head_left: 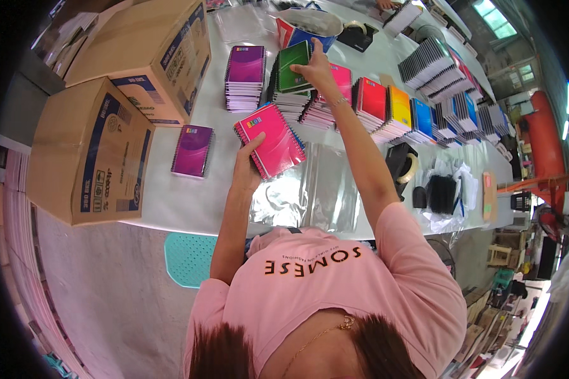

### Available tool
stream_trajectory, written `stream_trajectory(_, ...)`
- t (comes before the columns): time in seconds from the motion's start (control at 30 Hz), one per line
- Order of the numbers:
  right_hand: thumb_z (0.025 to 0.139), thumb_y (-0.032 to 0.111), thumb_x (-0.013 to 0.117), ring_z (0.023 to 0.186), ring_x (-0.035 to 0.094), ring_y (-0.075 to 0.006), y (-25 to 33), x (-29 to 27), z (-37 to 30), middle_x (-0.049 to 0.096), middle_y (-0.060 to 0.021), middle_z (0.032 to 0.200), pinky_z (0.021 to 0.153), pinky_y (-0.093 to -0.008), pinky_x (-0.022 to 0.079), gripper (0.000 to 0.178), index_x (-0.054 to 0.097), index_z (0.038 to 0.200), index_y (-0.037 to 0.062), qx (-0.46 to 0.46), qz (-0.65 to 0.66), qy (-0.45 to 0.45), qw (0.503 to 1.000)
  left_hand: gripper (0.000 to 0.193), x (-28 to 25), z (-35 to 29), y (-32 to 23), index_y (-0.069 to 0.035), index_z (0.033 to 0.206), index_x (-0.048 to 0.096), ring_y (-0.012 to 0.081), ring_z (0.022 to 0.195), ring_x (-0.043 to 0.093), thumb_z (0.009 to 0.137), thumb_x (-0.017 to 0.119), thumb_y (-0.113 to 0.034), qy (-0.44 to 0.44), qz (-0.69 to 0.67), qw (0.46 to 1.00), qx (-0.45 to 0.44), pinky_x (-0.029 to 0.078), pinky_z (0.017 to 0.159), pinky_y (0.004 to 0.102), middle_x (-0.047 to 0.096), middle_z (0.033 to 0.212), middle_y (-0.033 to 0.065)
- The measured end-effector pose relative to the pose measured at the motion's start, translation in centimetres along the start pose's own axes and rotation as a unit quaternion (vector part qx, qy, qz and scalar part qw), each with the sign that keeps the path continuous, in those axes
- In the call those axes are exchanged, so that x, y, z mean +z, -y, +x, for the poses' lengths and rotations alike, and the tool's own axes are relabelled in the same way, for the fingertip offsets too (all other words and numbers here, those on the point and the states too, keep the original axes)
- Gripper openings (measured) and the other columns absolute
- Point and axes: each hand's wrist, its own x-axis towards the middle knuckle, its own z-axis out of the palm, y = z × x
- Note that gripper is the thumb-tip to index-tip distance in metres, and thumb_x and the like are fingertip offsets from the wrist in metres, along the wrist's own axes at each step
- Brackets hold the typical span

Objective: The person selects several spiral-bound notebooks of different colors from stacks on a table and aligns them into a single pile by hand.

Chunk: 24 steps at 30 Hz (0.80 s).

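Observation:
My left hand (249,159) is closed around a small bundle of spiral notebooks, with a pink notebook (275,142) on top and edges of other colours showing beneath it. Farther off, my right hand (315,66) grips a green notebook (292,71) at the top of its stack, thumb across the cover and fingers at its right edge. A purple notebook stack (244,66) stands left of the green one. A pink stack (338,85) is partly behind my right wrist. One purple notebook (192,151) lies alone at the left, near the cardboard boxes.
Red (371,101), yellow (398,108) and blue notebook stacks (421,120) continue to the right, with more piles beyond. Cardboard boxes (88,151) fill the left side. Clear plastic sheets (329,196) lie before me. Tape dispensers (398,167) and a tub (310,24) stand about the table.

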Motion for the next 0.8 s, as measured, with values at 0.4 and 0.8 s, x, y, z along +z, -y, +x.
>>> stream_trajectory(0.4,0.07,0.007,0.07,0.077,0.058,-0.0156,14.0,-5.1,-7.2,0.059,-0.0051,0.099,0.071,-0.0278,0.045,0.045,0.06,0.113,0.0098,-0.271,0.027,0.521,0.809,0.064,-0.9,-0.9,-3.9,0.0,0.123,0.044,0.0201,0.108,0.053,0.088,0.046,-0.053,0.049,-0.031,0.995,-0.075,0.047,0.086,0.038,0.054,0.116,0.0114)
stream_trajectory(0.8,0.068,0.034,0.076,0.105,0.05,-0.0449,3.3,9.1,3.9,0.055,-0.03,0.105,0.09,-0.0468,0.042,0.072,0.039,0.12,0.0009,-0.13,-0.157,0.106,0.973,0.034,-2.6,-1.2,-1.3,0.006,0.111,0.054,0.0198,0.089,0.063,0.084,0.059,-0.014,0.068,0.008,0.984,-0.167,0.052,0.08,0.0313,0.061,0.103,0.0137)
